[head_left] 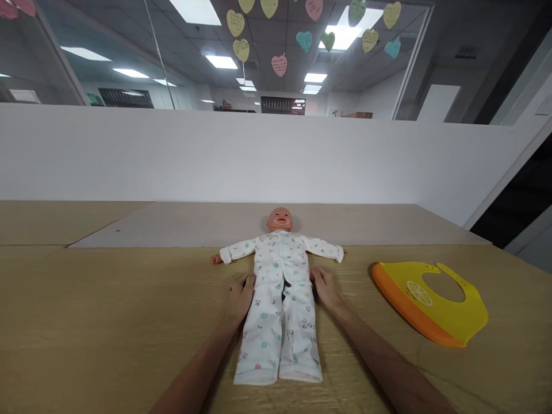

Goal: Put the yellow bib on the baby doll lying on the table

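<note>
A baby doll lies on its back, head away from me and arms spread wide. It wears a white printed jacket and matching white trousers. Down the front, the jacket's lower edges part a little, and a dark gap shows at the middle of the trousers. My left hand is closed at the left side of the trousers' waist, its fingers partly hidden. On the opposite side, my right hand grips the waist edge with curled fingers. The trouser legs lie flat towards me.
To the right lies a yellow silicone bib with an orange pocket. The wooden table meets a greyish board at the back. Behind rises a white wall with glass above, carrying several heart-shaped notes.
</note>
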`<state>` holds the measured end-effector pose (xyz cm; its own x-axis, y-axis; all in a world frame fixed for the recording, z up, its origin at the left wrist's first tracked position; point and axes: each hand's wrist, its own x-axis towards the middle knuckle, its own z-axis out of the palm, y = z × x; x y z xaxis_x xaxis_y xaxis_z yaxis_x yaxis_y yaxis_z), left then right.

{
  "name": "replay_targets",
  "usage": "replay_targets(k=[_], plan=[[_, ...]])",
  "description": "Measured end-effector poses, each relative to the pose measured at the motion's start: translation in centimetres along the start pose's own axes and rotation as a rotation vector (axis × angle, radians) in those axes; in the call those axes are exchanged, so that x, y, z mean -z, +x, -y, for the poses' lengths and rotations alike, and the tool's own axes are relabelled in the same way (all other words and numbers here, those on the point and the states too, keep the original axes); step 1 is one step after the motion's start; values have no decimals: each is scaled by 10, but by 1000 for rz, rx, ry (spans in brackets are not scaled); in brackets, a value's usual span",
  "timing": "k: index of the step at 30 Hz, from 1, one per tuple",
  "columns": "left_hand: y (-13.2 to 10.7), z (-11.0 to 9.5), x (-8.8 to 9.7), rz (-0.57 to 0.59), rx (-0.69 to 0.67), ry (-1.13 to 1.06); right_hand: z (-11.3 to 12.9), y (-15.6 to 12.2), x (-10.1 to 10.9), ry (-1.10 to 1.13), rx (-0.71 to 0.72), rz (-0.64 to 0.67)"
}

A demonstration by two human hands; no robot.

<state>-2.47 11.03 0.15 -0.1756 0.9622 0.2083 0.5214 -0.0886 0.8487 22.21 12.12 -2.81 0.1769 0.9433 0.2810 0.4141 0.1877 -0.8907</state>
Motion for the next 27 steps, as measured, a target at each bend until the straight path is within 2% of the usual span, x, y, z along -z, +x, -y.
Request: replay_targets(k=[3, 5, 9, 12, 15, 17, 23, 27], plan=[[3, 5, 2, -18, -14, 35, -2, 6, 14, -130, 58, -8], [6, 9, 4, -19, -23, 96, -2, 10, 28, -255, 104, 45], [13, 11, 13, 36, -19, 287, 11, 10, 50, -518, 113, 364], [17, 8, 25, 220, -38, 376, 28, 5, 55, -600, 72, 542], [18, 7, 36, 478, -97, 395, 40, 0, 52, -692, 130, 560], [17, 8, 41, 550, -139, 418, 43, -2, 49, -732, 164, 550], [11, 5, 34, 517, -252, 585, 39, -3, 42, -870, 181, 517], [6, -6, 31, 452, -240, 726, 38, -5, 38, -933, 199, 489]])
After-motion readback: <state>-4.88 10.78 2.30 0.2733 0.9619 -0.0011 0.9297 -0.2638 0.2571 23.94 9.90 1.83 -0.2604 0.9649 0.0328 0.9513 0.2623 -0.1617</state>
